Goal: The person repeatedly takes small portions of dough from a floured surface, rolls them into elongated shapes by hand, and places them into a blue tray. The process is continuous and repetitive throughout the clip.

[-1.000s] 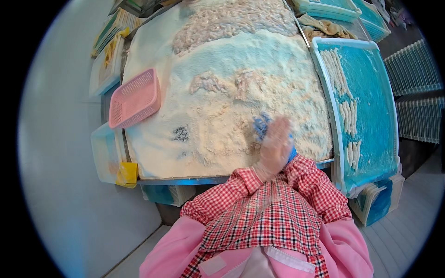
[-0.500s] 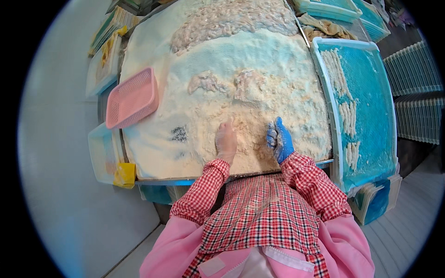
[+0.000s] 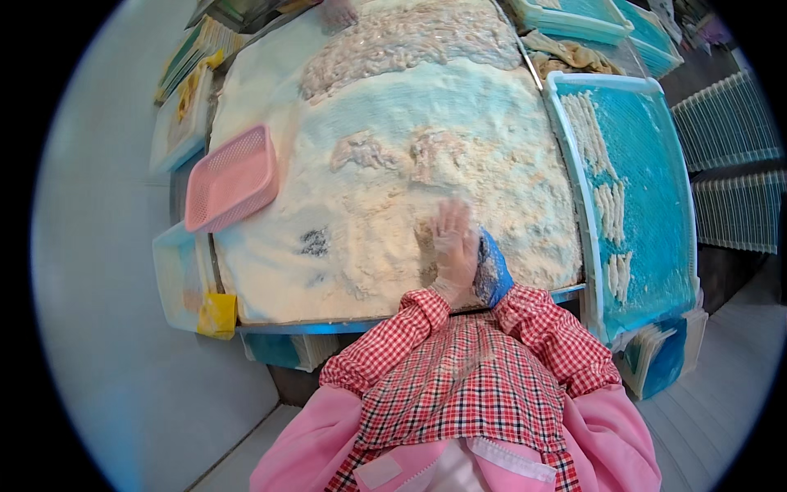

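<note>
From my remote seat, head view: left hand [image 3: 453, 243], in a thin clear glove, lies over the near part of the table [image 3: 328, 327], its fingers straight and slightly blurred, not curled. Right hand [image 3: 492, 269], blue glove dusted pale, sits just beside it, partly hidden by the left; I cannot tell whether its fingers are open or closed, or whether anything lies between the palms. Pale powder [image 3: 385, 275] spreads beneath and around them. Beyond my 2 hands: 2 clumps, a left clump [image 3: 363, 152] and a right clump [image 3: 434, 152], on the powder. Farther off, a wet-looking heap [image 3: 418, 41], with 1 co-worker's hand [image 3: 338, 13] near it. Right side: blue-lined tray [image 3: 656, 205], 3 groups of coated strips [image 3: 609, 211]. Left side: pink basket [image 3: 252, 204].
</note>
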Demonstrator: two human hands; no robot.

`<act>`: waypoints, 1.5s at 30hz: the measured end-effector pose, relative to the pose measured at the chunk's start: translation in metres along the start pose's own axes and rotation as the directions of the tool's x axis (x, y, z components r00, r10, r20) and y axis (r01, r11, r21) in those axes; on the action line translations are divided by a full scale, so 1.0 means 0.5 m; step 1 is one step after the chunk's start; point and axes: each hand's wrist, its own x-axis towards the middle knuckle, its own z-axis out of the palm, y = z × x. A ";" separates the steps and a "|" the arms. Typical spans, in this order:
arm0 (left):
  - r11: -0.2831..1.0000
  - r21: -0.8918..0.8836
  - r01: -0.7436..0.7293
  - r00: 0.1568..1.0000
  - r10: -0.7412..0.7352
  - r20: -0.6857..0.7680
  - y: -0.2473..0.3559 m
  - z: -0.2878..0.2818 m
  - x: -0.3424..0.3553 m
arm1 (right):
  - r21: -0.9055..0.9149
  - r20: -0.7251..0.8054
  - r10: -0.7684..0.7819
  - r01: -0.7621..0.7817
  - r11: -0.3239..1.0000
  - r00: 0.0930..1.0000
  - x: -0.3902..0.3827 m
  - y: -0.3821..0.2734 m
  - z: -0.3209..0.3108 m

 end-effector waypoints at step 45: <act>0.892 0.098 0.442 0.886 -0.451 0.109 -0.151 -0.027 0.002 | -0.996 -0.018 -0.008 -0.017 0.092 1.000 0.093 -0.076 0.042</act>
